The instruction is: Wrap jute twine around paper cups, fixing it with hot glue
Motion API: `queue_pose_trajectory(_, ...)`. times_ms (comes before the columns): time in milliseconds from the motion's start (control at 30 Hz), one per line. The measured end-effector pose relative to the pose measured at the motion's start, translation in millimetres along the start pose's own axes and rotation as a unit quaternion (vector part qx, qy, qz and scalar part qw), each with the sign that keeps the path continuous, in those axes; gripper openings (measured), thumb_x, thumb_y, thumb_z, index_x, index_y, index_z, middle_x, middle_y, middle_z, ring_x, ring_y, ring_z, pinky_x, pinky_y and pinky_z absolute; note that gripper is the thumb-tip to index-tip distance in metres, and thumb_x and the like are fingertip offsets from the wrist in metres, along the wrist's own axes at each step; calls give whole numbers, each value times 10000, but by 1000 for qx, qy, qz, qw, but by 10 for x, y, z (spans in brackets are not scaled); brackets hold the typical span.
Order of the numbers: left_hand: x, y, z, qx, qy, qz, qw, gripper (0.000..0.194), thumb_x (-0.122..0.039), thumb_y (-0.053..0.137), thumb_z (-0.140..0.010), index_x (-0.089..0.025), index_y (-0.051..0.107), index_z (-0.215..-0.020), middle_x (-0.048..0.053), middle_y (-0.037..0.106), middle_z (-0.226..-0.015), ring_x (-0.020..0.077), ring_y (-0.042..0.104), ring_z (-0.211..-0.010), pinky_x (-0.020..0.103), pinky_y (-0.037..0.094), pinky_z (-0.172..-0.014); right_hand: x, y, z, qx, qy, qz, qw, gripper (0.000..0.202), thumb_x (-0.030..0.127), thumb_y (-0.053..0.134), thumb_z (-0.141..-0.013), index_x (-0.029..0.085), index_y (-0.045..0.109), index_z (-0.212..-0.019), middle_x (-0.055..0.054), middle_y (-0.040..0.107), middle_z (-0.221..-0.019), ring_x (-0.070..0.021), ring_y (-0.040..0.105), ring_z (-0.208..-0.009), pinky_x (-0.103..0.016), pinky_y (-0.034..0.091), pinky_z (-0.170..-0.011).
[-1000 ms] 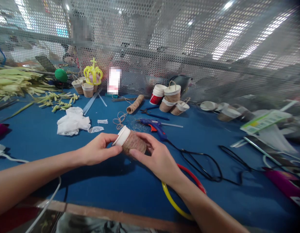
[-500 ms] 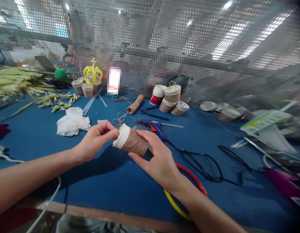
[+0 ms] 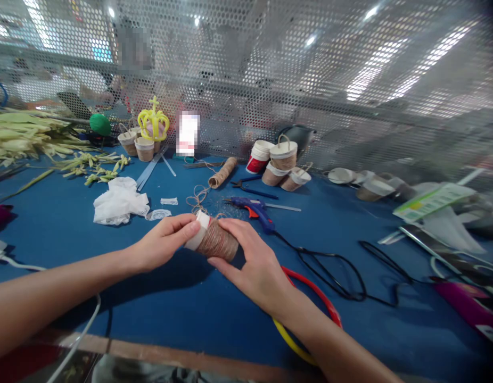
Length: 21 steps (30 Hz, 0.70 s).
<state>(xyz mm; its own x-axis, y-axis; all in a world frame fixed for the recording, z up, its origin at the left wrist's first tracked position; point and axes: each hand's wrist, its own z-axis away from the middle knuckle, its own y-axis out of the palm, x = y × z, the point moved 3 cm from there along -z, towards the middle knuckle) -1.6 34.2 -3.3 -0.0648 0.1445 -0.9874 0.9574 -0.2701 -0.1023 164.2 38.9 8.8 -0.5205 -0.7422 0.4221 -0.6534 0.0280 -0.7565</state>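
Brown ribbed twine [image 3: 219,242] wraps the small tapered white cup [image 3: 196,239], tipped sideways above the flat blue worktop [image 3: 214,324]; right hand [image 3: 257,266] has its fingers curved wide around the coarse body, left hand [image 3: 164,242] has its fingers nearly together, gripping the rim end.

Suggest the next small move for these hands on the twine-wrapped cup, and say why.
Probably a slight turn of the twine-wrapped cup by the right hand, bringing more of the rim under the left thumb. The left hand pinches that rim, where a brighter white patch shows beside a duller band, while the right hand's fingers and thumb span the body.
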Motion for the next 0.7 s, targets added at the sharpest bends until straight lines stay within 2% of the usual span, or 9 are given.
queue_pose_trajectory(100, -10, 38, 21, 14, 1, -62, 998, 255, -311, 382, -848, -142, 518, -713, -22, 452, -651, 98, 385, -612, 198, 323, -581, -59, 3, -9, 24, 52, -74, 996, 422, 380, 557, -774, 166, 460, -1125, -118, 550, -1126, -230, 508, -1045, -413, 417, -895)
queue_pose_trajectory(233, -12, 96, 64, 58, -6, -102, 993, 274, -323, 345, -852, -145, 472, -687, -27, 407, -640, 99, 355, -609, 206, 311, -571, -94, 0, -35, 51, 112, -207, 971, 309, 346, 404, -867, 193, 484, -1124, -73, 565, -1146, -177, 516, -1060, -346, 413, -906)
queue_pose_trajectory(467, 27, 172, 110, 112, -53, -87, 989, 292, -343, 338, -841, -143, 433, -651, -36, 386, -621, 94, 330, -594, 206, 306, -554, -75, -30, -70, 41, 126, -280, 951, 289, 300, 340, -907, 230, 517, -1124, -16, 552, -1174, -136, 495, -1076, -311, 373, -938)
queue_pose_trajectory(700, 73, 240, 109, 127, -81, -50, 987, 357, -417, 389, -813, -127, 460, -617, -41, 355, -588, 84, 311, -559, 200, 279, -516, -29, 58, -73, 109, 124, -319, 933, 276, 267, 358, -900, 189, 563, -1067, -39, 615, -1069, -129, 553, -982, -299, 407, -891)
